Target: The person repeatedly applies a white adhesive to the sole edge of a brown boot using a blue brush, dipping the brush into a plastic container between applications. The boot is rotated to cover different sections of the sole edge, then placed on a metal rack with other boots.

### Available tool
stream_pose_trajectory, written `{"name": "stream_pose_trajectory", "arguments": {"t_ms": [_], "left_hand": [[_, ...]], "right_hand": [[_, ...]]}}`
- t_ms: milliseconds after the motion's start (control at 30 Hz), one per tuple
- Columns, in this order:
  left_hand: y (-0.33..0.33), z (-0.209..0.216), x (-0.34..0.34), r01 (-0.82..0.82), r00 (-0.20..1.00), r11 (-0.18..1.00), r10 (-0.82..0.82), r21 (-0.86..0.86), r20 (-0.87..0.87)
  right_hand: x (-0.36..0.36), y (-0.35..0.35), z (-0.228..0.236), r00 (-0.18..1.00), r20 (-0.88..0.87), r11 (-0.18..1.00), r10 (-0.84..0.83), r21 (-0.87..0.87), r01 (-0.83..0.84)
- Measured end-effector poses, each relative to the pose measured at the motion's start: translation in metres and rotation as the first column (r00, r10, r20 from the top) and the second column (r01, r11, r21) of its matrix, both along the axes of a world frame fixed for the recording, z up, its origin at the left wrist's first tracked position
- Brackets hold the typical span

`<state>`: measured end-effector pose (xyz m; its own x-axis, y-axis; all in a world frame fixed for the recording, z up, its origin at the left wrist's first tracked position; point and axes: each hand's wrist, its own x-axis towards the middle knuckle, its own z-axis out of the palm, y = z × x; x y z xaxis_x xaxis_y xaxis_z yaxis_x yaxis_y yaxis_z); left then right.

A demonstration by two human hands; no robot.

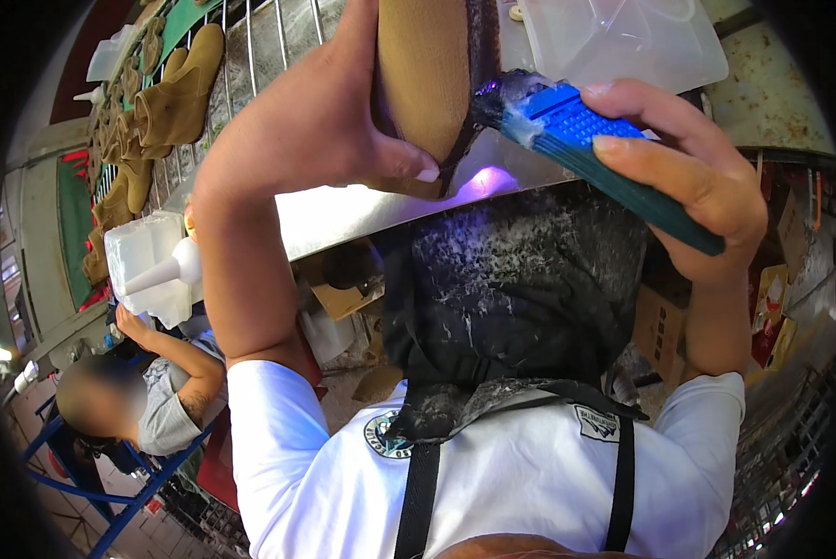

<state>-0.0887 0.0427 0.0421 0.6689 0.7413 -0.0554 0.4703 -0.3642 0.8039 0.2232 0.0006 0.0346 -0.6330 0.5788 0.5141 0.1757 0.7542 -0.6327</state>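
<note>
My left hand [334, 140] is wrapped round a tan boot or shoe [425, 84], thumb pressed against its lower end. The piece has a dark, glossy strip along its right edge, and its upper part runs out of the picture. In my right hand [693, 168] is a blue and dark green brush [571, 121], pinched between thumb and fingers. Its dark, wet-looking tip meets the dark edge of the tan piece, with whitish residue near it. Below both hands lies a shiny metal work surface [343, 219].
A translucent plastic tub [637, 42] stands behind my right hand. To the left, several tan boots [180, 93] line a wire rack. A white nozzle bottle [171, 265] and a clear container [124, 242] sit beside my left forearm. Another person [171, 396] is at lower left.
</note>
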Motion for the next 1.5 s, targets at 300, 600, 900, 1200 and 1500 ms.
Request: {"name": "stream_pose_trajectory", "arguments": {"t_ms": [300,600,900,1200,1500], "left_hand": [[0.003,0.030,0.007,-0.023,0.966,0.998,0.009,-0.054,-0.259],[-0.032,-0.016,-0.026,-0.155,0.966,0.981,0.175,0.115,-0.188],[-0.089,-0.037,-0.018,-0.385,0.856,0.808,0.493,0.447,-0.155],[-0.084,-0.039,-0.042,-0.289,0.913,0.908,0.356,0.302,-0.197],[-0.078,-0.035,-0.015,-0.206,0.725,0.755,0.545,-0.623,0.421]], "right_hand": [[-0.021,-0.014,-0.054,0.979,-0.194,0.997,-0.056,-0.065,0.045],[0.030,-0.048,-0.051,0.863,-0.298,0.659,-0.408,-0.750,0.053],[0.059,-0.037,-0.039,0.739,0.159,0.435,-0.654,-0.720,0.540],[0.084,-0.019,-0.051,0.843,-0.018,0.384,-0.537,-0.895,0.226],[0.051,-0.050,-0.054,0.693,-0.502,0.361,-0.518,-0.862,-0.356]]}}
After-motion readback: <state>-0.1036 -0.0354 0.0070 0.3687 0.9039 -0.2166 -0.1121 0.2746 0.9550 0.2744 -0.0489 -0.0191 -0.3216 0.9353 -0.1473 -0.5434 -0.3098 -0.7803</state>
